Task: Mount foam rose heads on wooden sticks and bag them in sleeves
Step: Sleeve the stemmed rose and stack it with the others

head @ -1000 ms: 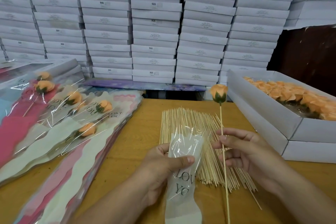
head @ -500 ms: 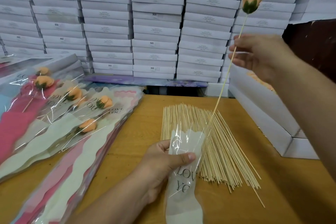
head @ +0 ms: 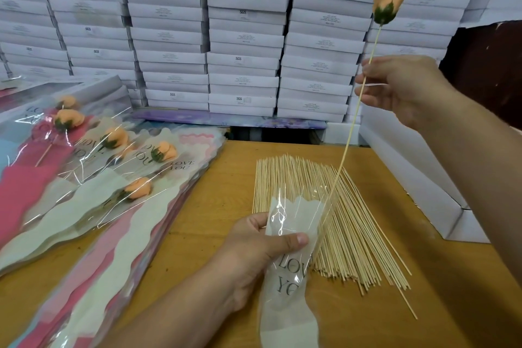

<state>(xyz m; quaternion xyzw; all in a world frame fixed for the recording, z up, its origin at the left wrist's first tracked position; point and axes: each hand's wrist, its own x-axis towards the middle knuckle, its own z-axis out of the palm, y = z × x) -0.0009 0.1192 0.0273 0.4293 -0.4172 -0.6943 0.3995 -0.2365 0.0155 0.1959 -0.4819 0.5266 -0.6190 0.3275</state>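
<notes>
Wooden worktop [head: 197, 234]: left hand [head: 254, 251] pinches sleeve [head: 293, 234] mouth; right hand [head: 401, 87] fingers pinch stick [head: 348, 138], tip entering, rose head [head: 387, 5] at 1 o'clock.

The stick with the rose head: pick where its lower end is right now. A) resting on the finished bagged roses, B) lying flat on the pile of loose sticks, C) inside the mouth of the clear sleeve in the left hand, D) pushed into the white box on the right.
C: the stick, held by the right hand, slants down into the open top of the sleeve that the left hand grips.
</notes>
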